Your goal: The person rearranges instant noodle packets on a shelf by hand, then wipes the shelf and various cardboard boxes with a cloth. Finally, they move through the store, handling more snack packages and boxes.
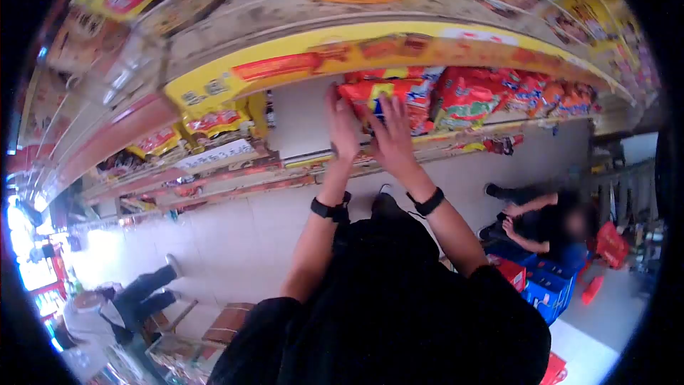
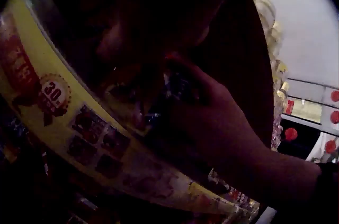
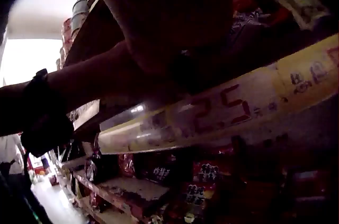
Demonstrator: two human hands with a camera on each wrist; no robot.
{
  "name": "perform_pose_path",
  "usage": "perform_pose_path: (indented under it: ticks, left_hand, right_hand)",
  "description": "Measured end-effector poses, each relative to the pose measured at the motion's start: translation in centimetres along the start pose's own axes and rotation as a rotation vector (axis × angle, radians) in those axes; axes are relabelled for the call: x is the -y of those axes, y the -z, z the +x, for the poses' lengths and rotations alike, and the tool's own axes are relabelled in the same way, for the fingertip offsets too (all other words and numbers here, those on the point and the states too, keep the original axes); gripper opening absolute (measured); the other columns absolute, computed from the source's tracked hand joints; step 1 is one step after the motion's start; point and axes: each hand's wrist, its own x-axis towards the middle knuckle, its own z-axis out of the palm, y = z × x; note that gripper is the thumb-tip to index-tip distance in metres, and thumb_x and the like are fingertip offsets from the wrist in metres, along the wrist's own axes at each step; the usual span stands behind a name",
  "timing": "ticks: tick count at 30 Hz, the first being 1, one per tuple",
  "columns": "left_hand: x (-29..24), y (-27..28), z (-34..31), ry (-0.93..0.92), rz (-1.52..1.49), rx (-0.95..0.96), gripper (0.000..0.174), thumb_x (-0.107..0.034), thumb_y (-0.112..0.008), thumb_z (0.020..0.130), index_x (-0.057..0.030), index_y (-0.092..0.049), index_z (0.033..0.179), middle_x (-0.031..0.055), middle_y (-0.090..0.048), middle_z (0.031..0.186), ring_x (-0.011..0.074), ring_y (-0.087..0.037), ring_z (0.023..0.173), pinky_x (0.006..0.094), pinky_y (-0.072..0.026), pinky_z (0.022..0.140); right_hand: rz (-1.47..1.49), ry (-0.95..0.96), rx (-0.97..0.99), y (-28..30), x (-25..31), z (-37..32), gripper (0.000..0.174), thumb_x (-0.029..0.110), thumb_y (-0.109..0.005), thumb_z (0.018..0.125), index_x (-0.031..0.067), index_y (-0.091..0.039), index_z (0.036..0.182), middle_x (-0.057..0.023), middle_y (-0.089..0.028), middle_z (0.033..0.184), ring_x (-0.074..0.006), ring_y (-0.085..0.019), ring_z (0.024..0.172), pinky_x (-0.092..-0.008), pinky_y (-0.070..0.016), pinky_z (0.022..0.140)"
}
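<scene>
In the head view both hands reach onto a store shelf (image 1: 299,117). My left hand (image 1: 343,128) lies with straight fingers along the left side of a stack of red snack packets (image 1: 420,103). Beside it, my right hand (image 1: 390,135) has its fingers spread over the front of these packets, fingertips on the printed wrapper. Both wrist views are dark. The left wrist view shows the right hand (image 2: 222,118) at a shiny packet behind a yellow shelf strip (image 2: 90,99). In the right wrist view, a price strip (image 3: 222,107) runs below the hands.
More red and orange packets (image 1: 527,93) fill the shelf to the right. Yellow packets (image 1: 217,121) stand at the left. A yellow shelf edge (image 1: 285,64) curves above the hands. Behind, a seated person (image 1: 534,221) is beside blue crates (image 1: 548,289), and another person (image 1: 107,314) stands lower left.
</scene>
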Motion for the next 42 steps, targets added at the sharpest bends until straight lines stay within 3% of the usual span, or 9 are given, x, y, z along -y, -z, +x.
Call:
perform_pose_path:
  ticks: [3,5,9,11,15,17,18,27,42]
  left_hand:
    - [-0.6,-0.2,-1.5,-0.056,0.014,-0.047,0.05,-0.023,-0.036,0.102,0.0047,-0.038,0.143,0.024,-0.043,0.145,0.0349,-0.045,0.131,0.0397,-0.0335,0.112]
    - [-1.4,-0.3,-2.6,-0.032,-0.03,0.054,0.056,-0.027,-0.038,0.102,0.0046,-0.032,0.148,0.0237,-0.039,0.15,0.0364,-0.04,0.136,0.0425,-0.0291,0.115]
    - [-0.8,-2.3,-4.1,-0.112,0.264,0.216,0.064,-0.023,-0.047,0.101,0.0049,-0.022,0.153,0.0256,-0.031,0.155,0.0378,-0.029,0.144,0.0431,-0.0203,0.119]
    - [-2.2,-3.4,-4.0,-0.061,0.074,0.241,0.067,-0.022,-0.05,0.1,0.0056,-0.019,0.153,0.0259,-0.027,0.157,0.0363,-0.026,0.146,0.0408,-0.0176,0.12]
    - [-0.6,-4.0,-4.7,0.039,-0.056,0.055,0.068,-0.019,-0.05,0.099,0.0057,-0.017,0.154,0.0232,-0.022,0.16,0.0314,-0.022,0.148,0.0371,-0.014,0.121]
    - [0.3,-3.7,-4.3,-0.082,0.058,0.001,0.066,-0.023,-0.047,0.101,0.0051,-0.018,0.154,0.0212,-0.025,0.159,0.0304,-0.025,0.147,0.0374,-0.0159,0.12]
    - [-0.4,-4.1,-4.2,0.025,-0.033,-0.049,0.065,-0.031,-0.041,0.103,0.004,-0.02,0.154,0.0195,-0.027,0.158,0.0289,-0.027,0.146,0.0379,-0.0174,0.12]
    - [-0.2,-3.9,-3.8,-0.09,-0.086,-0.095,0.076,-0.053,-0.038,0.102,0.0019,-0.026,0.152,0.0185,-0.036,0.152,0.0282,-0.034,0.142,0.0401,-0.0229,0.118]
    - [2.7,-2.7,-3.1,-0.09,-0.125,-0.108,0.065,-0.047,-0.032,0.105,0.0002,-0.032,0.15,0.0156,-0.046,0.145,0.0247,-0.043,0.133,0.0366,-0.0295,0.113]
  right_hand:
    - [0.057,0.023,-0.024,0.5,-0.4,-0.2,0.075,-0.005,-0.061,0.074,0.0139,-0.047,0.145,-0.0217,-0.028,0.157,-0.0465,-0.025,0.145,-0.0588,-0.0224,0.117]
    - [0.117,-0.144,-0.209,0.5,-0.8,-0.8,0.073,-0.005,-0.061,0.075,0.0151,-0.048,0.144,-0.021,-0.028,0.157,-0.0459,-0.026,0.144,-0.0595,-0.0237,0.116]
    - [0.4,-0.076,-0.156,4.2,-1.7,-1.4,0.064,-0.009,-0.058,0.076,0.0122,-0.055,0.136,-0.02,-0.032,0.156,-0.0448,-0.028,0.144,-0.0532,-0.0297,0.115]
    - [0.425,-0.059,-0.202,7.4,-4.1,-1.9,0.062,-0.01,-0.058,0.075,0.0106,-0.056,0.133,-0.0191,-0.035,0.154,-0.0419,-0.033,0.142,-0.0511,-0.0319,0.114]
    - [0.181,-0.379,-0.518,11.1,-11.6,-5.7,0.061,-0.004,-0.065,0.081,0.0064,-0.047,0.138,-0.0182,-0.039,0.152,-0.0359,-0.037,0.141,-0.0466,-0.0345,0.112]
    - [0.28,-0.472,-0.542,11.7,-15.5,-8.0,0.062,0.001,-0.067,0.082,0.0035,-0.044,0.14,-0.0198,-0.039,0.151,-0.0358,-0.037,0.141,-0.0466,-0.0328,0.113]
    - [0.375,-0.565,-0.565,11.9,-17.1,-8.7,0.066,0.005,-0.069,0.084,0.0007,-0.04,0.142,-0.0215,-0.039,0.15,-0.0357,-0.037,0.141,-0.0467,-0.0311,0.114]
    - [0.498,-0.509,-0.164,10.8,-20.4,-9.8,0.082,0.015,-0.074,0.087,0.0005,-0.026,0.152,-0.0221,-0.039,0.151,-0.0312,-0.041,0.138,-0.0391,-0.0337,0.113]
    - [0.934,-0.448,-0.259,8.0,-22.2,-6.9,0.073,0.022,-0.073,0.089,0.0005,-0.032,0.145,-0.0195,-0.059,0.128,-0.0296,-0.058,0.117,-0.0385,-0.0438,0.099]
